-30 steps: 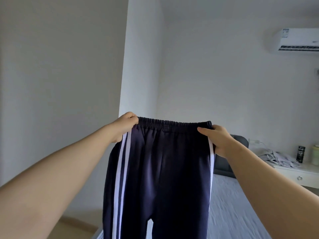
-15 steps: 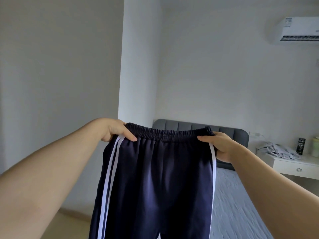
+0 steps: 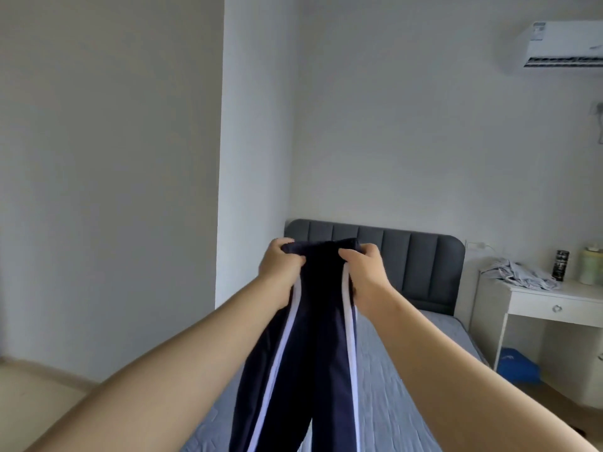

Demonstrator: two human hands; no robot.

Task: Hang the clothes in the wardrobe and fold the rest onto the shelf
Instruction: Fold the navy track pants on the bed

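Observation:
Dark navy track trousers (image 3: 313, 337) with white side stripes hang from my two hands over the bed. My left hand (image 3: 280, 264) grips one side of the elastic waistband and my right hand (image 3: 363, 272) grips the other. The hands are close together, so the waistband is folded in half and the two striped sides lie next to each other. The legs drop out of the bottom of the view. No wardrobe or shelf is in sight.
A bed with a grey-blue cover (image 3: 408, 402) and a dark padded headboard (image 3: 408, 256) lies ahead. To the right stands a white side table (image 3: 554, 305) with crumpled light clothing (image 3: 518, 274), a dark can (image 3: 562, 264) and a pale jar (image 3: 592, 265). An air conditioner (image 3: 564, 44) hangs high right.
My hands have come together, folding the stretched waistband in half lengthwise. The trousers have dropped lower and the view has tilted down a little.

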